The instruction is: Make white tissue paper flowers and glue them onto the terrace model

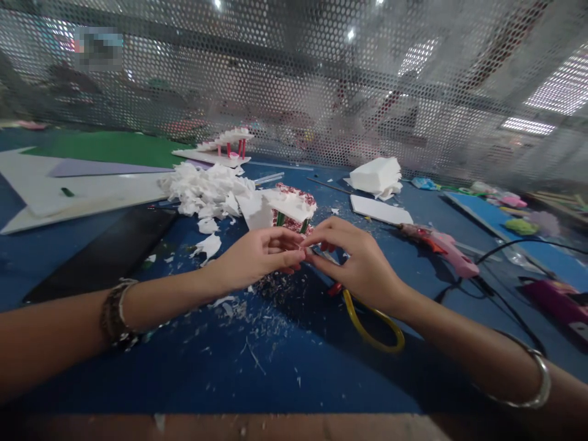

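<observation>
Red-speckled model (294,211) is standing at your 12 o'clock, just beyond your fingertips | left hand (257,254) and right hand (362,263) are meeting at the fingertips; cannot tell what you're grasping | white top (287,202) is already sitting on green supports (304,226); remaining work isn't showing

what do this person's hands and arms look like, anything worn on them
The left hand and right hand are ungloved, with no sleeves visible. The left forearm wears a dark bracelet and thin pale band; the right forearm, a silver bangle.
</observation>
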